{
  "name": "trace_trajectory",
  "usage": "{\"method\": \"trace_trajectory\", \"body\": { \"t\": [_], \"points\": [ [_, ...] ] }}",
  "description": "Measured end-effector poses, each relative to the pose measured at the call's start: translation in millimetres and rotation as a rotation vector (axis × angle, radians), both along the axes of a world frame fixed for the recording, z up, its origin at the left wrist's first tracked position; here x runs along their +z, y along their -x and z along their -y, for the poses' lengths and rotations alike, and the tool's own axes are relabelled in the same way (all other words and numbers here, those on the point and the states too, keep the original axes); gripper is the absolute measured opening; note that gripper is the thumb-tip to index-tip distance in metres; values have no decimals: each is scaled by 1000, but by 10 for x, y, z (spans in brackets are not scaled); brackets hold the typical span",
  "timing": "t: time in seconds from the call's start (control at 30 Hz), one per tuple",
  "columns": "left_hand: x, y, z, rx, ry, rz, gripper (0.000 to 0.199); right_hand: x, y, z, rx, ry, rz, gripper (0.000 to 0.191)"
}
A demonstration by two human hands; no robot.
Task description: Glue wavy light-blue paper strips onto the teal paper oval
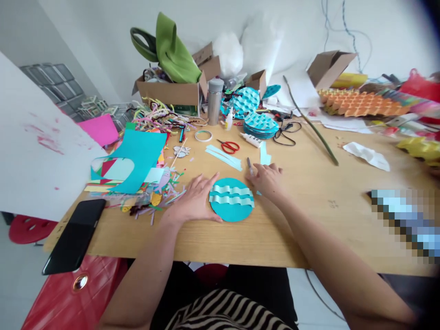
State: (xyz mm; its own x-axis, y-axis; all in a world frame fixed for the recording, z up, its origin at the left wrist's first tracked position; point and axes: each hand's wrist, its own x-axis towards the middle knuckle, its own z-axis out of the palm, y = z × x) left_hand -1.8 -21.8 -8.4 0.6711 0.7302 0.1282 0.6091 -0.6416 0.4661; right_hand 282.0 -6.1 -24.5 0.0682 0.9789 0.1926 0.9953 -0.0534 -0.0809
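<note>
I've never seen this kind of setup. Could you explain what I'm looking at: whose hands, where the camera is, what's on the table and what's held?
There is no machine: these are a person's bare hands. The single picture comes from a camera worn on that person's head, looking forward and down, so the forearms reach in from below. The left hand is spread around the left side of a turquoise disc, which has two wavy pale strips across it. The right hand is beyond the disc's right side, with a grey pen-like item at its fingers; I cannot tell whether it is gripped. Also on the wooden table: red-handled scissors, flat pale strips, a white bottle and, far left, a dark phone.
</note>
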Motion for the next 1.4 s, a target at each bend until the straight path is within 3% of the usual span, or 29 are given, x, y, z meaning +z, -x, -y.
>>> {"method": "trace_trajectory", "body": {
  "t": [0.17,0.47,0.63,0.8,0.97,1.07,1.17,1.27,1.4],
  "points": [
    [-82,-22,-3,-4,-54,27,129,57,87,-108,-70,36,-16,41],
    [-89,-96,31,-14,-48,-2,133,99,-50,-354,-151,-56,-79,45],
    [-107,-89,3,11,-24,-13,129,125,-275,-208,-123,-297,-303,45],
    [-113,-2,-85,65,42,-30,130,25,-360,11,-34,-545,-462,37],
    [-88,96,-140,114,88,-31,128,-63,-263,80,3,-618,-512,35],
    [-76,130,-147,130,92,-22,123,-57,-238,57,68,-555,-490,31],
    [-55,141,-142,138,98,-7,120,-8,-186,-78,111,-310,-413,27],
    [-21,133,-140,143,104,7,118,61,-34,-361,180,-120,-361,20],
    [8,115,-145,168,88,37,122,108,260,-761,181,-19,-303,19]
  ]
}}
